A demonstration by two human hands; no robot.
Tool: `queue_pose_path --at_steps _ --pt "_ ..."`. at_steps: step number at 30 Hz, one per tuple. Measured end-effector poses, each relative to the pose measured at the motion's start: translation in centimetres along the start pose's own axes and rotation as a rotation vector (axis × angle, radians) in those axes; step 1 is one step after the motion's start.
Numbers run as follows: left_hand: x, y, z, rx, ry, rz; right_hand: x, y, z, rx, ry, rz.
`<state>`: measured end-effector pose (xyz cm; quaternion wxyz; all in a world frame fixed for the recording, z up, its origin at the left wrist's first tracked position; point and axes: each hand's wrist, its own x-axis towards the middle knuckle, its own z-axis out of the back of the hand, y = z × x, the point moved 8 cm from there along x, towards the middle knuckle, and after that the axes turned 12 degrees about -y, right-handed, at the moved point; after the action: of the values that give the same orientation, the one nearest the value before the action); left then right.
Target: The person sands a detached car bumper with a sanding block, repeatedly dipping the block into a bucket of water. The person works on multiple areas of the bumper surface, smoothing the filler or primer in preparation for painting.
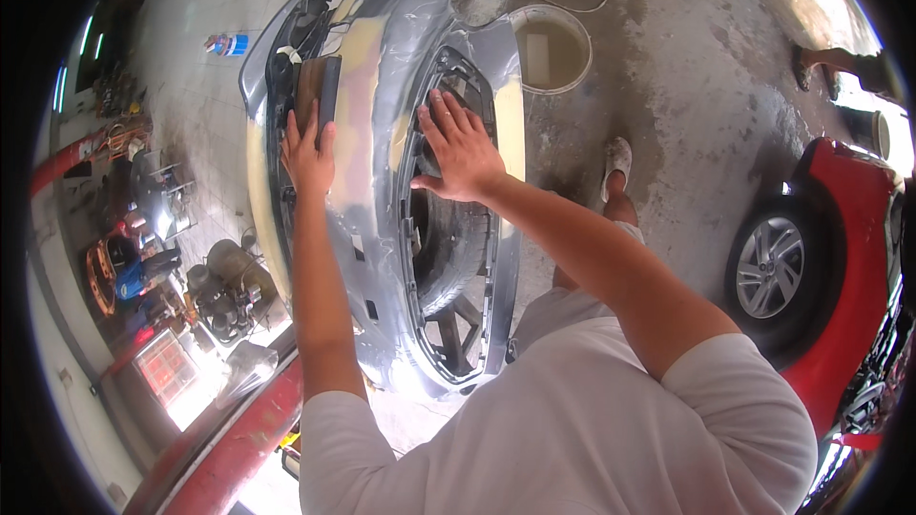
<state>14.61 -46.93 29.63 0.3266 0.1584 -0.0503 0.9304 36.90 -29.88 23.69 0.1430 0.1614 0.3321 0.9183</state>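
Observation:
A grey car bumper (367, 181) with tan and pinkish filler patches stands lengthwise in front of me, propped on a tyre (448, 267) that shows through its large opening. At its left side, my left hand (308, 157) grips the near end of a long brown and dark grey sanding block (318, 91), which lies against the bumper. The fingers reach onto the block, with the thumb on its right edge. Spread flat, my right hand (460, 151) rests on the bumper at the opening's rim, holding nothing. The surface beneath the block is hidden.
Beyond the bumper's right side stands a round bucket of cloudy water (563, 52) on wet concrete. A red car (840, 286) with its wheel is at the right. A blue-labelled bottle (227, 45) lies on the tiles, and parts and tools (224, 291) clutter the left.

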Motion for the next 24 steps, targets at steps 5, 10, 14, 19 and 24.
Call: queue_pose_path --at_steps 5,10,14,19,24 --pt "-9.9 -4.9 2.1 -0.071 0.016 -0.194 0.0 -2.3 0.6 -0.026 -0.045 -0.016" --pt "-3.7 1.7 1.3 -0.057 0.032 -0.121 -0.1 -0.3 0.0 0.008 -0.026 0.002" --pt "-3.5 3.6 0.3 0.049 0.011 0.046 -0.4 0.1 -0.2 0.013 -0.01 0.004" --pt "-11.8 -1.9 3.2 -0.076 0.034 -0.229 -0.3 -1.8 0.5 -0.025 -0.006 -0.023" --pt "-1.6 3.7 0.2 -0.025 0.035 -0.031 -0.3 0.1 -0.4 -0.001 -0.024 0.01"
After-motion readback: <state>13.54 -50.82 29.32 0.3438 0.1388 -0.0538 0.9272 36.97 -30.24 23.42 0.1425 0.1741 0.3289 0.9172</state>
